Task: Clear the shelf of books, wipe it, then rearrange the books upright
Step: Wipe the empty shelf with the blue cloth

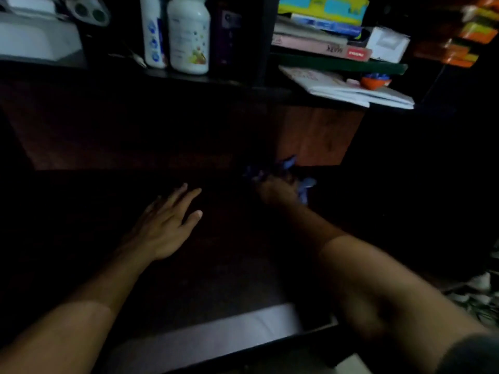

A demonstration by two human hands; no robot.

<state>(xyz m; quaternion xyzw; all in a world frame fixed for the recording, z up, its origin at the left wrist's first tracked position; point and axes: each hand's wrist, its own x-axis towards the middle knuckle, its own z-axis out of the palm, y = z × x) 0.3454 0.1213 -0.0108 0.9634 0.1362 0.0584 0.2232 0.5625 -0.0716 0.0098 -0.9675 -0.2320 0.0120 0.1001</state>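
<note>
Deep inside, right hand [278, 190] bunches blue cloth [302, 186].

Dark bare shelf [113, 201], crumpled blue cloth [286, 171] at its back

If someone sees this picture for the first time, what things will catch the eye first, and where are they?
Two bare arms reach into a dark shelf: the right hand grips a blue cloth near the back, the left hand lies flat, fingers spread. Above, two white bottles stand beside flat-stacked books.
</note>
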